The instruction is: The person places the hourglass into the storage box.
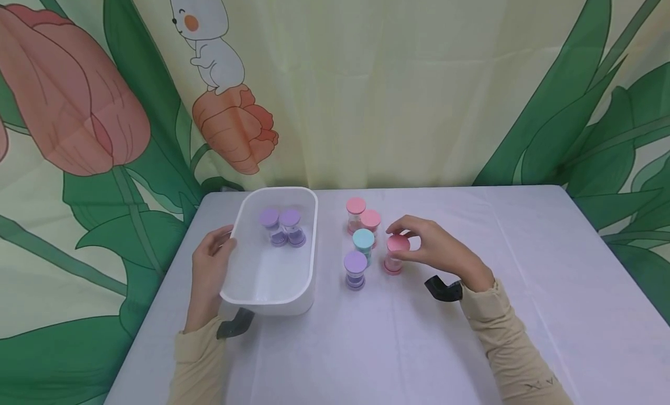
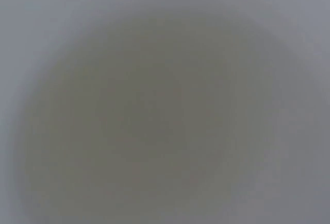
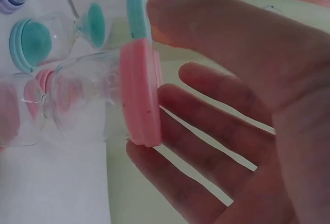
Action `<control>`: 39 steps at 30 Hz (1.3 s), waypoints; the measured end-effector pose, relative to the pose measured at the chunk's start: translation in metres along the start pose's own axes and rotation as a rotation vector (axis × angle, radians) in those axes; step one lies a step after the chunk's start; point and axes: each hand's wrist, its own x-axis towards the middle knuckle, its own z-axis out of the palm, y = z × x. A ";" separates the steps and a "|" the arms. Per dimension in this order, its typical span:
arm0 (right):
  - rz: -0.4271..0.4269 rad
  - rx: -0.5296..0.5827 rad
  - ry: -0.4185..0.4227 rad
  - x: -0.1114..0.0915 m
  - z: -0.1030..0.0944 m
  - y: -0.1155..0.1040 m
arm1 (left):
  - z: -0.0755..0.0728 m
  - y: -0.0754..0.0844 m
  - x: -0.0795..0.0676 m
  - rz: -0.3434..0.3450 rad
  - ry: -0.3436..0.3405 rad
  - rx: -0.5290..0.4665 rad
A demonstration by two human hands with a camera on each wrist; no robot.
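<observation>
My left hand (image 1: 213, 271) grips the left rim of a white plastic box (image 1: 256, 303). Inside the box stand two purple sand timers (image 1: 283, 227). On the table my right hand (image 1: 437, 248) is around the top of an upright pink sand timer (image 1: 394, 259). In the right wrist view the fingers, spread and fairly straight, lie at its pink cap (image 3: 140, 92), and the thumb is a little off it. Just left of this timer are a teal sand timer (image 1: 363, 242) and a purple sand timer (image 1: 355, 271). The left wrist view is a grey blur.
Two more pink sand timers (image 1: 356, 207) stand behind the teal one. A pale cloth covers the table (image 1: 335, 358). A printed curtain (image 1: 377, 102) hangs along its back edge. Black straps (image 1: 444, 288) show at both wrists.
</observation>
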 end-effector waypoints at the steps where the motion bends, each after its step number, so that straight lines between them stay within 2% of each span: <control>1: 0.000 -0.002 -0.002 0.000 0.000 0.000 | 0.000 0.000 0.000 0.001 0.000 -0.002; 8: 0.050 -0.017 -0.025 -0.001 0.003 0.005 | -0.001 -0.001 0.001 -0.001 -0.008 -0.016; 19: 0.043 -0.032 -0.030 -0.001 0.001 0.001 | -0.002 -0.001 0.000 -0.002 -0.018 -0.022; 24: 0.024 -0.035 -0.027 -0.003 -0.004 -0.004 | 0.000 -0.003 -0.001 0.006 -0.020 -0.022; 31: -0.015 -0.051 0.025 -0.009 -0.015 -0.011 | 0.008 -0.004 0.000 0.011 -0.048 -0.015; 39: -0.080 -0.065 0.043 0.007 -0.022 -0.023 | 0.000 -0.002 0.001 0.001 -0.010 0.017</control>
